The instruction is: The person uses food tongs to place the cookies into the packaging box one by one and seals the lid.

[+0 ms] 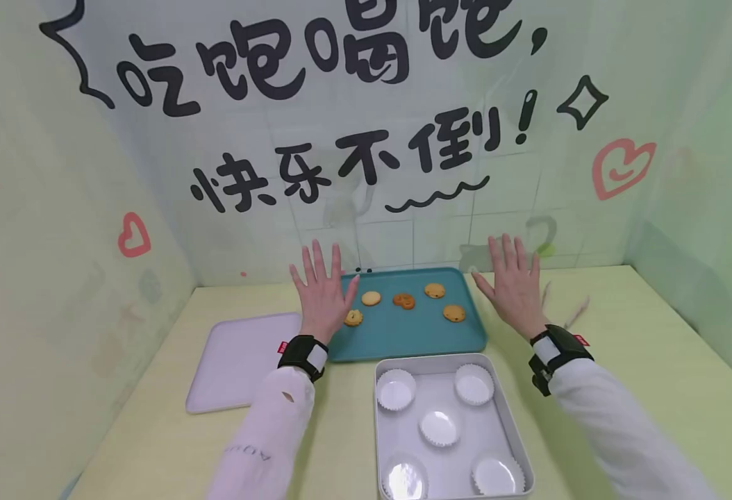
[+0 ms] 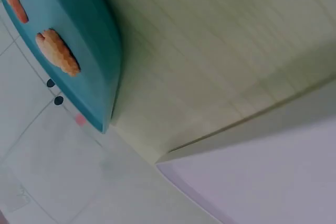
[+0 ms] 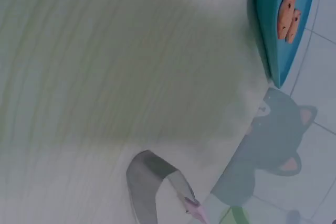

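Observation:
My left hand, fingers spread, hovers over the left end of a teal tray and holds nothing. Beyond the tray's right end, my right hand is also spread and empty. Several cookies lie on the teal tray: a pale round cookie, a pretzel-shaped cookie, speckled cookies and a cookie with a scalloped edge, partly by my left thumb. Past my right wrist lies a bent metal strip with pinkish tips, resembling tongs; my arm partly hides it in the head view.
Between my forearms stands a pale baking pan holding several white paper cups. A flat lilac tray lies to the left, partly behind my left arm. A printed wall borders the table at the back.

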A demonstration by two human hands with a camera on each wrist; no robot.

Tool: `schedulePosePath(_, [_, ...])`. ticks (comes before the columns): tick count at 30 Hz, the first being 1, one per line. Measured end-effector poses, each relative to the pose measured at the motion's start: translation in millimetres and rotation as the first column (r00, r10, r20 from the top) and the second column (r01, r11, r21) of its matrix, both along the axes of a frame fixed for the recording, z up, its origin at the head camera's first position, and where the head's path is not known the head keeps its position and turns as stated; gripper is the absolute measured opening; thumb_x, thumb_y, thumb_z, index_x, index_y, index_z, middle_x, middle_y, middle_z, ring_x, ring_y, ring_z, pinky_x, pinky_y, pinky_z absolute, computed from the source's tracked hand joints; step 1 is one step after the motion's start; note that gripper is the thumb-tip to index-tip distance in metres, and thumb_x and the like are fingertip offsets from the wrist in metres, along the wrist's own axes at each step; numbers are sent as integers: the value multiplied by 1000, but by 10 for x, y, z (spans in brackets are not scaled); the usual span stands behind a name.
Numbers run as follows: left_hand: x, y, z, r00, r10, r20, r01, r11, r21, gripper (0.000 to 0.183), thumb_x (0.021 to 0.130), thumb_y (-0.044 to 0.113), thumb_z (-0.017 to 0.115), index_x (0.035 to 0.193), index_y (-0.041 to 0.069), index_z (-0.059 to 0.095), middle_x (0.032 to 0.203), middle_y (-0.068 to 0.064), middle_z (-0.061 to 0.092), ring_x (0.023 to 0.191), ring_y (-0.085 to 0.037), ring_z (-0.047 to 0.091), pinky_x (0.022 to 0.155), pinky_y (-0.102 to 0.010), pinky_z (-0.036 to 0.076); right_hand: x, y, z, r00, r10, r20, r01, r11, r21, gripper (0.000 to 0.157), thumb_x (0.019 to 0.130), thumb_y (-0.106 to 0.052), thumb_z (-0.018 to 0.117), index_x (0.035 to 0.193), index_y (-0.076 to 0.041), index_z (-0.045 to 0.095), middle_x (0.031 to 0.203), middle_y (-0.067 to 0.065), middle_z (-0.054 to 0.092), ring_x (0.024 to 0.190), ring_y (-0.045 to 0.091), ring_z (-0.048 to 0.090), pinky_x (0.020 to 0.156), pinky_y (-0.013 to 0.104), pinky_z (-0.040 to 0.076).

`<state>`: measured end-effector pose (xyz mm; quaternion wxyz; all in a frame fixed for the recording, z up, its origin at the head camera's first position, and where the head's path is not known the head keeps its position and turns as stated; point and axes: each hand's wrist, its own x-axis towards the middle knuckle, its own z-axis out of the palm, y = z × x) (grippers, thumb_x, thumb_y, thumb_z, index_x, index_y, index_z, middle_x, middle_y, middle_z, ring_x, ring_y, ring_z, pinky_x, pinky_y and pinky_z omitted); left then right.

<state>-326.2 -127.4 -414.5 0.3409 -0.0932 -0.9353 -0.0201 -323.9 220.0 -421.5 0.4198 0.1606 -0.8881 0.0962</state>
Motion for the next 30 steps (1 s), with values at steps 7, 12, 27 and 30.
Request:
schedulePosePath(7, [172,47,87,987,-72,144,55,991,120,65,98,47,35,144,1,28,136,-29,33,119,-42,37,87,-52,42,297,4,130,891,181,416,-41,946,-323,64,98,-29,46,141,13,24,137,36,29,124,49,29,96,60,31])
schedulePosePath(12, [439,119,149,929,-196,313,119,961,249,59,100,43,32,135,-4,39,118,-25,46,93,-34,53,66,-43,50,608,13,214,730,295,617,-5,904,-426,58,100,-32,40,134,14,36,132,35,39,118,45,41,92,55,37])
schedulePosePath(27, [1140,450,42,582,-486,652,361,873,329,26,97,18,47,103,-4,60,94,-16,62,87,-26,59,76,-36,48,1243,-105,142,284,498,819,-26,858,-513,44,90,-20,59,122,10,54,110,23,60,93,27,61,65,33,55])
schedulePosePath(30, [1166,441,10,564,-524,638,382,851,361,16,95,9,47,89,-1,59,75,-9,56,67,-19,56,62,-28,47,1270,-119,142,276,513,813,-33,850,-525,41,90,-13,58,122,12,53,111,25,60,93,28,62,63,34,55])
